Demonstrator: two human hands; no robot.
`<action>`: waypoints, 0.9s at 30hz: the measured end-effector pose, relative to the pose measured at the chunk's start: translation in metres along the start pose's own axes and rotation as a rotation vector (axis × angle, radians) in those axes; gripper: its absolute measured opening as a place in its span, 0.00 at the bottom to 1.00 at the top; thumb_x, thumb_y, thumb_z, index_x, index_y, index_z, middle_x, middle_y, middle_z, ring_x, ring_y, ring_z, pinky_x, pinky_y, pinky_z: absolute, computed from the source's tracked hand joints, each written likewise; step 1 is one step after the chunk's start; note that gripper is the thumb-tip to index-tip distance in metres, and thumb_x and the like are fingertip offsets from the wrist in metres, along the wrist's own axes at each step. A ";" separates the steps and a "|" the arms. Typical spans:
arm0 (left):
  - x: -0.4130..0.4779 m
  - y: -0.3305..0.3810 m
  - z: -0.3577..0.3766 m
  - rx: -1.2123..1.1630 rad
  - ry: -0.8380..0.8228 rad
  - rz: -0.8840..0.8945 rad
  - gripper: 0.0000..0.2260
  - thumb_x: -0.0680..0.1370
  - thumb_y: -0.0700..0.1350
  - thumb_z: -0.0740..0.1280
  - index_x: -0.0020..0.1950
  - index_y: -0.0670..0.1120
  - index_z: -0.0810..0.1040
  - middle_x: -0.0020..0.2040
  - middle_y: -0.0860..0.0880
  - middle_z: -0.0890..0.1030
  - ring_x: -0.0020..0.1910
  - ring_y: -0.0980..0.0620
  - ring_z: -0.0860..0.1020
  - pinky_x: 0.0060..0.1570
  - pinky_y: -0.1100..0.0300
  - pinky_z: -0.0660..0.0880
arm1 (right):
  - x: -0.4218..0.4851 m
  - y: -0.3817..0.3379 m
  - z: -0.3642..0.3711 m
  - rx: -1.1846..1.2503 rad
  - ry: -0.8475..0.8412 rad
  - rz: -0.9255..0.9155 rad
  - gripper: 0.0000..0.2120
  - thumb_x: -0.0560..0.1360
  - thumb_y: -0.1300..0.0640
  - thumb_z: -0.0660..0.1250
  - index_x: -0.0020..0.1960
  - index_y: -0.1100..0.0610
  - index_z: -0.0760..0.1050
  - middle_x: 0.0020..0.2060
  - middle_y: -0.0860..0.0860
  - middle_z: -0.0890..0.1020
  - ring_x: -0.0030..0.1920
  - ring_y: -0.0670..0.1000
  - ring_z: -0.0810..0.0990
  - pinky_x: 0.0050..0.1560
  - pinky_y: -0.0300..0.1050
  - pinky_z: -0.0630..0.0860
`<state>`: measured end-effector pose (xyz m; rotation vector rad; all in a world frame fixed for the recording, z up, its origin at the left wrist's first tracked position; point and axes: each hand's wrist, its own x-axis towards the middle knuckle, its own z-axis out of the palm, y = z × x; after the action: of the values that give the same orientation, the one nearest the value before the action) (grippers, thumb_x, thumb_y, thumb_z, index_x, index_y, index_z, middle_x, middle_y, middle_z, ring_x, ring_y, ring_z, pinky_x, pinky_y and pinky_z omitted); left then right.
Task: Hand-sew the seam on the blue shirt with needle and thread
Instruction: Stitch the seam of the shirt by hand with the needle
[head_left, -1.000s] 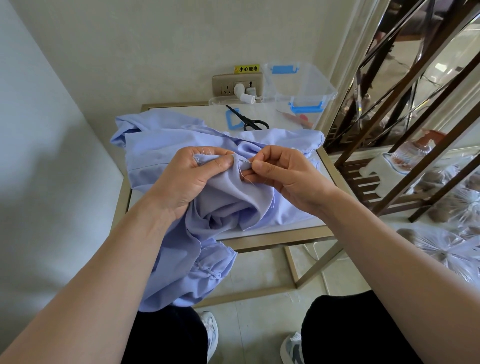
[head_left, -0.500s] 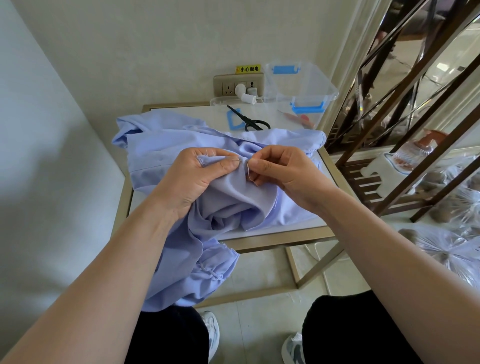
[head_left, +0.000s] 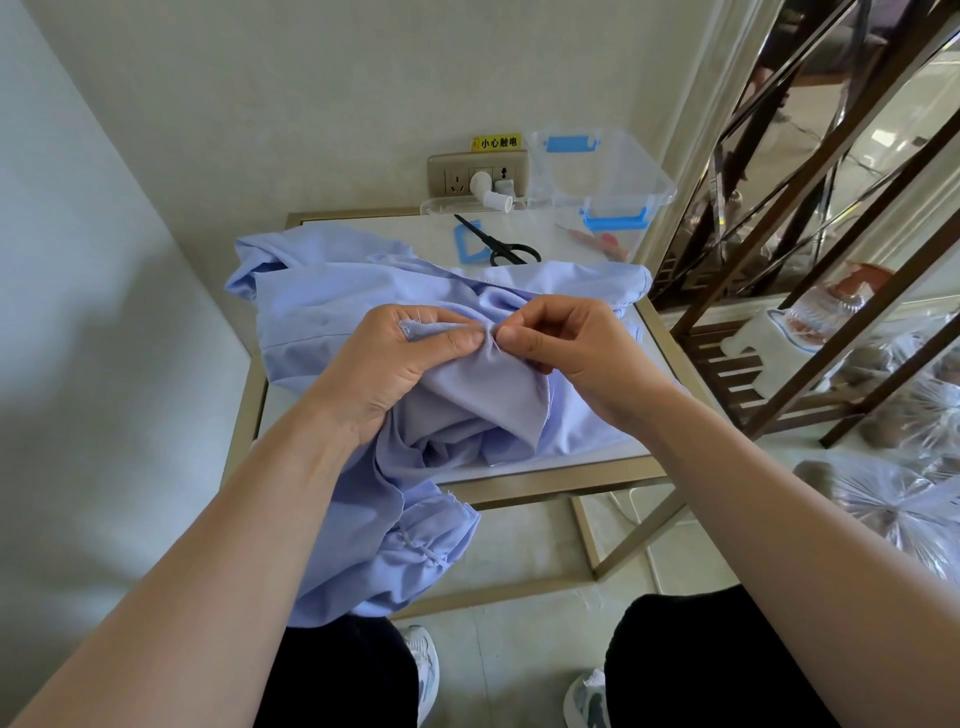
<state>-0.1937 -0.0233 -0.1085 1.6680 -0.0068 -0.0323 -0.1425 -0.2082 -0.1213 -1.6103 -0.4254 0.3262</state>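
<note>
Against the wall (head_left: 311, 104), a brass-framed white counter (head_left: 519, 491) bears the crumpled light-blue cotton shirt (head_left: 337, 301), whose seam (head_left: 441, 328) the left hand (head_left: 395, 364) pinches taut, evidently steadying it for the right hand (head_left: 576, 345) pinching alongside; needle indiscernible.

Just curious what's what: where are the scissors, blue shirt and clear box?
scissors (head_left: 492, 244), head view, on the black metal near the pivot.
blue shirt (head_left: 322, 317), head view, on its flat far part.
clear box (head_left: 623, 176), head view, on its transparent wall.

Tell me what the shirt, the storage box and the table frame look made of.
Blue shirt: thin matte woven cloth, maybe cotton; soft creases, frayed edge. Storage box: clear glossy plastic; see-through walls. Table frame: probably metal, satin gold; thin bars with dull sheen.
</note>
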 end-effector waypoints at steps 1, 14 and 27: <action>0.000 0.000 0.001 0.008 -0.008 0.001 0.13 0.76 0.39 0.69 0.36 0.53 0.86 0.38 0.52 0.85 0.39 0.57 0.80 0.44 0.66 0.75 | 0.000 0.000 0.001 -0.007 0.002 -0.002 0.06 0.72 0.62 0.73 0.38 0.54 0.81 0.33 0.49 0.81 0.34 0.44 0.76 0.39 0.35 0.72; -0.001 0.002 0.007 0.022 0.032 0.002 0.08 0.74 0.38 0.72 0.36 0.48 0.84 0.34 0.53 0.83 0.35 0.59 0.78 0.38 0.69 0.73 | -0.004 0.002 0.011 -0.587 0.170 -0.512 0.02 0.73 0.54 0.73 0.43 0.48 0.81 0.53 0.47 0.73 0.55 0.45 0.73 0.60 0.48 0.66; 0.010 -0.011 -0.006 -0.003 0.268 -0.071 0.05 0.74 0.40 0.73 0.38 0.47 0.83 0.34 0.53 0.83 0.35 0.58 0.78 0.38 0.67 0.74 | -0.015 -0.022 0.000 0.096 -0.745 0.249 0.03 0.81 0.63 0.57 0.48 0.61 0.69 0.28 0.51 0.74 0.28 0.49 0.75 0.40 0.47 0.81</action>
<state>-0.1837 -0.0169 -0.1187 1.6577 0.2551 0.1376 -0.1573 -0.2142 -0.1002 -1.4071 -0.7558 1.1340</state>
